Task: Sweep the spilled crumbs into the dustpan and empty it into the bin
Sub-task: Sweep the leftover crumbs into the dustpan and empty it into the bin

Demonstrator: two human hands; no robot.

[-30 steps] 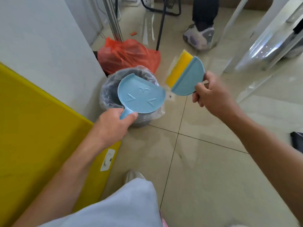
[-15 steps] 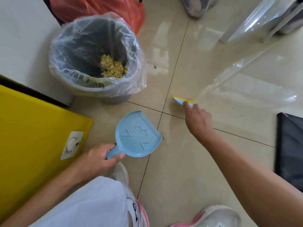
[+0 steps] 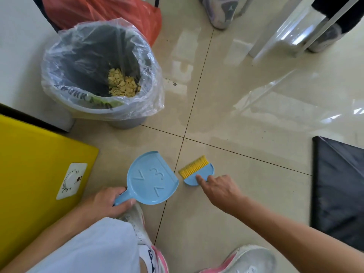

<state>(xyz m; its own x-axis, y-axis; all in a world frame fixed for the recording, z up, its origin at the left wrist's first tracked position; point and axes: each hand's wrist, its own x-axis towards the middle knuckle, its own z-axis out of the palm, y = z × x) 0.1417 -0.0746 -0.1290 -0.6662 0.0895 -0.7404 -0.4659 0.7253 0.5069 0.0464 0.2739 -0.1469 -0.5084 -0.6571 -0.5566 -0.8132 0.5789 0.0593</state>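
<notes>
A light blue dustpan (image 3: 152, 179) lies upside down on the tiled floor, raised marks showing on its underside. My left hand (image 3: 107, 202) grips its handle. Just right of it lies a small blue brush with yellow bristles (image 3: 198, 171), flat on the floor. My right hand (image 3: 218, 189) rests a fingertip on the brush's blue back, fingers otherwise loose. The grey bin (image 3: 98, 73), lined with a clear bag, stands at the upper left with yellow crumbs (image 3: 122, 83) piled inside.
A yellow panel (image 3: 35, 174) with a white dial fills the left. A red bag (image 3: 104, 10) sits behind the bin. Another person's shoes (image 3: 222, 12) and white chair legs (image 3: 285, 32) are at the top. A black bag (image 3: 338, 186) lies right. My shoes (image 3: 246, 259) are below.
Both hands came down from the bin to the floor. The dustpan and the brush now lie side by side on the tiles, and the right hand has loosened its hold on the brush.
</notes>
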